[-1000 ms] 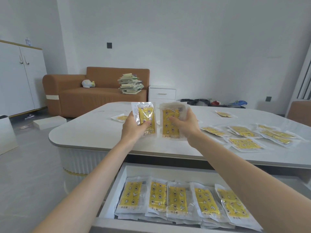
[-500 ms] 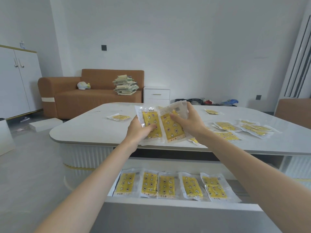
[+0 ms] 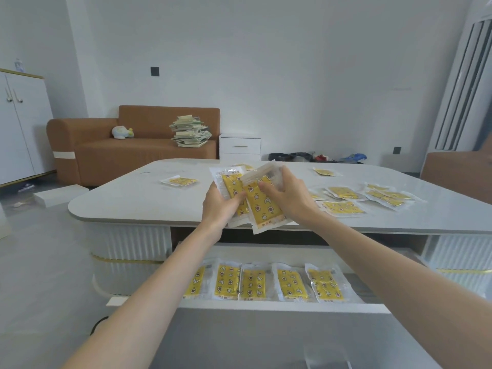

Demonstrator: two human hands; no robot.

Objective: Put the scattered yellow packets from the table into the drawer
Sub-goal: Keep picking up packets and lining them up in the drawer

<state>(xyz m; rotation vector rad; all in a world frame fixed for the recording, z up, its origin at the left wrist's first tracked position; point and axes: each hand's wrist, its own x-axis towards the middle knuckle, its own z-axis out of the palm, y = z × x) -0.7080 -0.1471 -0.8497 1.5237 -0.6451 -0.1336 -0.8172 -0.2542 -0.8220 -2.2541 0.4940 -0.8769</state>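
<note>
My left hand [image 3: 219, 209] grips a yellow packet [image 3: 231, 183] above the table's front edge. My right hand [image 3: 288, 198] holds a second yellow packet [image 3: 262, 209] that overlaps the first and tilts down to the right. Below them the open white drawer [image 3: 247, 306] holds a row of several yellow packets [image 3: 253, 284]. More packets lie scattered on the white table [image 3: 127, 201]: a cluster at the right [image 3: 346, 207], one at the left [image 3: 179, 181] and one at the far right back [image 3: 323, 171].
A brown sofa [image 3: 127, 147] with a stack of papers [image 3: 190, 131] stands behind the table. A white nightstand [image 3: 239, 146] is beside it, a white cabinet [image 3: 18, 129] at the left, a brown chair [image 3: 458, 174] at the right.
Both hands have come closer together and lower, so the two packets now overlap; the right packet has tilted. The view has pulled back from the drawer.
</note>
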